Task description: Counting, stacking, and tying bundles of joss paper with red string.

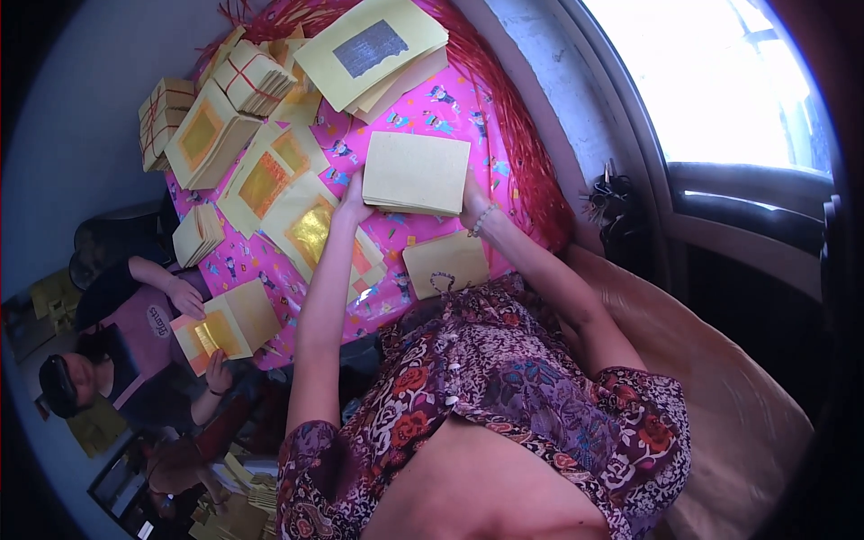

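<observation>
Floral blouse point(432, 387) nearest; beyond, pale-yellow paper stack point(417, 169) gripped at both sides.

Left hand point(355, 200) closed on the stack's left side, right hand point(472, 202) on its right; fingertips mostly hidden, exact bend unreadable. Beaded bracelet point(483, 220) at right wrist. Stack over pink tablecloth point(360, 139), cannot tell if lifted clear. Nearer the body, yellow sheet point(447, 263); leftward, gold-patched sheets point(310, 229), then red-tied bundles point(254, 79); beyond, taller paper pile point(371, 49) with dark rectangle on top.
</observation>
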Action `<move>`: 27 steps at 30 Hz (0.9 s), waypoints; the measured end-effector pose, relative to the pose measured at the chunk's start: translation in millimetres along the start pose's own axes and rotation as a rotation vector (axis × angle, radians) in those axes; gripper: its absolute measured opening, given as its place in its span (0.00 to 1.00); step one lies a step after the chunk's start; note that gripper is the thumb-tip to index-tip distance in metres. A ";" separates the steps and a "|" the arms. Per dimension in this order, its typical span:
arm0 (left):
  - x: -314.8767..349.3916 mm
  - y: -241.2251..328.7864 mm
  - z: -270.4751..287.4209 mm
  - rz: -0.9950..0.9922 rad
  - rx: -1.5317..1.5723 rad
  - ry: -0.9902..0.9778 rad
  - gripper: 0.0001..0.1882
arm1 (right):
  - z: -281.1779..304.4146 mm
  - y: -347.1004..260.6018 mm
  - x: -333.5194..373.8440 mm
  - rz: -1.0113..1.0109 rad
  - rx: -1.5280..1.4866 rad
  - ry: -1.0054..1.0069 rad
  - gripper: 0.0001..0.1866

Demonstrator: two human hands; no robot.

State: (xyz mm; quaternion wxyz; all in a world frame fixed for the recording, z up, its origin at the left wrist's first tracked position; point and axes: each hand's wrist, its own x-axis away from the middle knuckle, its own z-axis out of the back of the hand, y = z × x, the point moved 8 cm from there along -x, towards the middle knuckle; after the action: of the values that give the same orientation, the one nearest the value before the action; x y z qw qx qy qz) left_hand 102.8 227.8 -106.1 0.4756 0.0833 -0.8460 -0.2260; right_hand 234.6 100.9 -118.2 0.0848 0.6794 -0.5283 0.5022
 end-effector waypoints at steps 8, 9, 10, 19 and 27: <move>4.6 1.5 8.6 -0.060 0.069 0.042 0.21 | 9.9 -45.1 23.5 -0.040 0.195 0.156 0.45; 7.4 4.3 7.8 -0.102 0.097 0.036 0.22 | 16.7 -55.1 24.9 -0.049 0.253 0.223 0.48; 7.7 9.4 -1.4 -0.140 0.114 0.014 0.22 | 30.9 -73.9 13.2 0.053 0.312 0.213 0.52; 59.5 -42.8 6.2 -0.313 0.439 0.542 0.35 | -57.7 -151.0 -43.9 -0.005 1.161 -0.421 0.43; 42.0 -114.5 -68.6 0.295 1.036 0.238 0.43 | -107.8 -88.4 -41.9 -0.448 1.028 -0.584 0.33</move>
State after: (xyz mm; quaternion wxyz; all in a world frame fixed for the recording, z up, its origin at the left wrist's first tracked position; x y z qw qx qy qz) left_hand 129.7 90.9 -96.1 0.4914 0.2123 -0.7897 0.2998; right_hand 244.2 234.8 -62.0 -0.2971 0.8365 -0.0656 0.4557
